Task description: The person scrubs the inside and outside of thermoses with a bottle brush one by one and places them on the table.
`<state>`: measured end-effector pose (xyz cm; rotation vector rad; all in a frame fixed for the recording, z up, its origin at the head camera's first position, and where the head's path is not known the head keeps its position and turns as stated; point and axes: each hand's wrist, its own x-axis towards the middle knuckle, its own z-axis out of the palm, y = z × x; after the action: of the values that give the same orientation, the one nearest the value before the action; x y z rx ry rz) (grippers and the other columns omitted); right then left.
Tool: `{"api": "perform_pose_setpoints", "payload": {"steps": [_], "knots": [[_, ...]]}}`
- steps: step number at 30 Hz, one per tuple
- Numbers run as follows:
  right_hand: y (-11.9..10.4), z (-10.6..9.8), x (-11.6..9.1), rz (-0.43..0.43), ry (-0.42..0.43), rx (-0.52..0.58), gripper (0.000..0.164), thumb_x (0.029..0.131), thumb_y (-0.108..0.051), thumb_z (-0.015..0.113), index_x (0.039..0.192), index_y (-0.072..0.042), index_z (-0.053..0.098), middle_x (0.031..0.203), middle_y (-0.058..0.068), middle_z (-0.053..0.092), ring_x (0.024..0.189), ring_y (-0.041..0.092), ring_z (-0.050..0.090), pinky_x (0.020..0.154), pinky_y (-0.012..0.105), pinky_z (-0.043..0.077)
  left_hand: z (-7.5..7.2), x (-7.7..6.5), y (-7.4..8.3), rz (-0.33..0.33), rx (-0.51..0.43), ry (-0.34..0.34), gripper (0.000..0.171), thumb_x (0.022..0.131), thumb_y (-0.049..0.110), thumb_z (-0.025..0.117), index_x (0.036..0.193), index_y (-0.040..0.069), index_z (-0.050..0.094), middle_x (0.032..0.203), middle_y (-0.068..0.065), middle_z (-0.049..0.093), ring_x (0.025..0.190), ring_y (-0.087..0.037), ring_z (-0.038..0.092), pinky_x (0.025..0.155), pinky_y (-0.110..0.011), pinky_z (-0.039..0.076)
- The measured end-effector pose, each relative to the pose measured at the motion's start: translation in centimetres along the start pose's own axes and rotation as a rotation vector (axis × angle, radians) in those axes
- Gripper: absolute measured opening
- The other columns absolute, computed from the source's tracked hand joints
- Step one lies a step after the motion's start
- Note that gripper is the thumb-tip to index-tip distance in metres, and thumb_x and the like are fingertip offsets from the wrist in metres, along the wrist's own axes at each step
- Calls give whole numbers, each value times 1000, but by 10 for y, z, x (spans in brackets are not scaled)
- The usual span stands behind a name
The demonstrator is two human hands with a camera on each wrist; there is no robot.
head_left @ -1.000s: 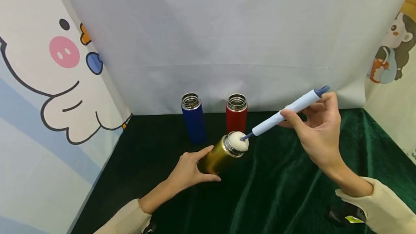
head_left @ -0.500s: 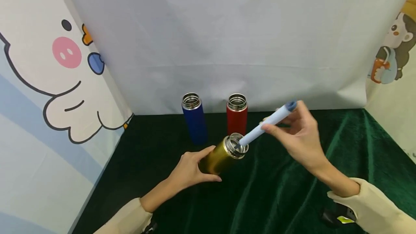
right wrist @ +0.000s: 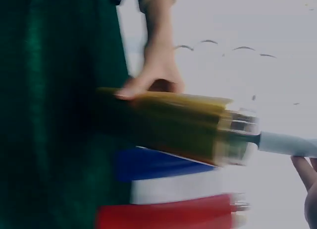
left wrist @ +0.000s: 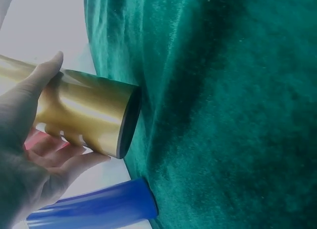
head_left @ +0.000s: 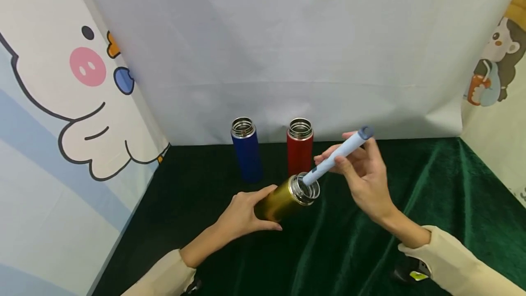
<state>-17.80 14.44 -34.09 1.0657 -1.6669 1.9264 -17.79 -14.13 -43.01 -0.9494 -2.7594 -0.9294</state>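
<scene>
My left hand (head_left: 242,214) grips a gold bottle (head_left: 277,202) round its body, tilting its open steel mouth up and to the right. In the left wrist view the dark base of the gold bottle (left wrist: 94,110) shows, with thumb and fingers wrapped round it. My right hand (head_left: 367,177) pinches the pale blue handle of a bottle brush (head_left: 339,155). The brush's lower end goes into the bottle's mouth, so its head is hidden inside. In the right wrist view the brush handle (right wrist: 285,143) lines up with the blurred bottle (right wrist: 173,122).
Behind the gold bottle stand an uncapped blue bottle (head_left: 247,156) and an uncapped red bottle (head_left: 300,150), both upright. A dark green velvet cloth (head_left: 349,245) covers the table. A white backdrop (head_left: 263,49) rises at the table's far edge.
The white sponge head of the brush, at the bottle's mouth a second ago, has gone inside. My right hand has moved left and in toward the bottle, while my left hand keeps its grip.
</scene>
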Motion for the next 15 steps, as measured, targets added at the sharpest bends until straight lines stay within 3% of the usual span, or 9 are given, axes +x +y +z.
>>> {"api": "perform_pose_setpoints", "payload": {"steps": [8,11,15], "knots": [[-31,-11,27,-182,246,82,37,87,22,63,121,13,52,97,18,78,83,26,79,68,32,63,-1,0,-8,19,24,34,83,73,40,92,145,19,54,120,-6,75,100,-17,73,87,-36,61],[-36,-13,33,-197,324,100,36,83,26,65,114,13,52,92,21,78,78,28,79,64,34,62,-3,1,-9,17,21,32,83,74,39,92,144,19,55,119,-6,75,100,-18,73,88,-38,61],[-37,-14,30,-175,333,67,37,81,25,67,109,7,50,90,18,78,76,25,78,62,32,62,-1,1,-8,2,14,12,83,74,40,92,145,20,55,120,-5,75,100,-17,72,88,-37,61]]}}
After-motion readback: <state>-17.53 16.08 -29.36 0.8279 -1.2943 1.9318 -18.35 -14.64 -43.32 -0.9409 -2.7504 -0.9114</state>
